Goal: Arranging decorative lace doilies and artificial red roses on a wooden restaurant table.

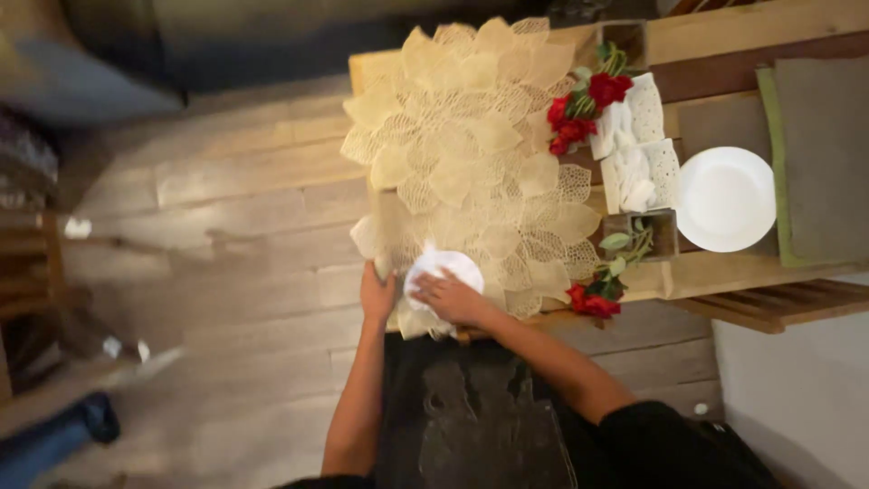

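A gold leaf-pattern lace runner (471,145) covers the near end of a wooden table (724,272). My right hand (453,297) presses flat on a white cloth (444,267) lying on the runner near the table's front edge. My left hand (377,294) grips the table's left corner edge beside the cloth, touching the runner's overhang. Both forearms reach forward from my black-clothed body.
Red roses in a small wooden box (584,104) and another rose box (634,240) flank folded white lace napkins (638,145). A white plate (724,199) sits beside a grey placemat with green edge (819,154). Wood plank floor (208,235) lies to the left.
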